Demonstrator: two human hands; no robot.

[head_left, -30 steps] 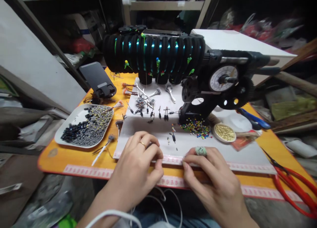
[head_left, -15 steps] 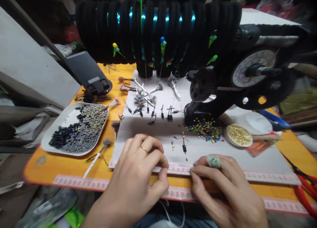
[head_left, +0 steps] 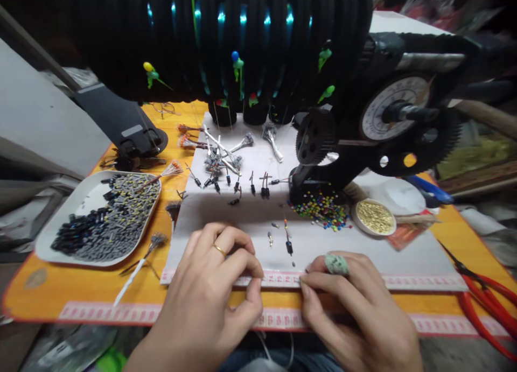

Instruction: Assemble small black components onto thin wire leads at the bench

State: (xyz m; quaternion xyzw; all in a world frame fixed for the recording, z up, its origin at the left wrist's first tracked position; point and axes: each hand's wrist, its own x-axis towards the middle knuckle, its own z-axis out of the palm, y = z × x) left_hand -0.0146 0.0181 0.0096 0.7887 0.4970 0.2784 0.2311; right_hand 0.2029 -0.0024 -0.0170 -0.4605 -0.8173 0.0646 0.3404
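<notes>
Works at yellow table (head_left: 72,290), lower frame, crumpled bags (head_left: 438,6) upper right. Pinches left hand (head_left: 214,286), right hand (head_left: 357,299) near glossy tape (head_left: 281,280); cannot tell on what.

Close head view, forward and down

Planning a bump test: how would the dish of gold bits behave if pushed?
The dish looks shallow and wide, so it would probably slide rather than tip. The gold bits lie loose and fill most of it, so a hard jolt might spill some.
</notes>
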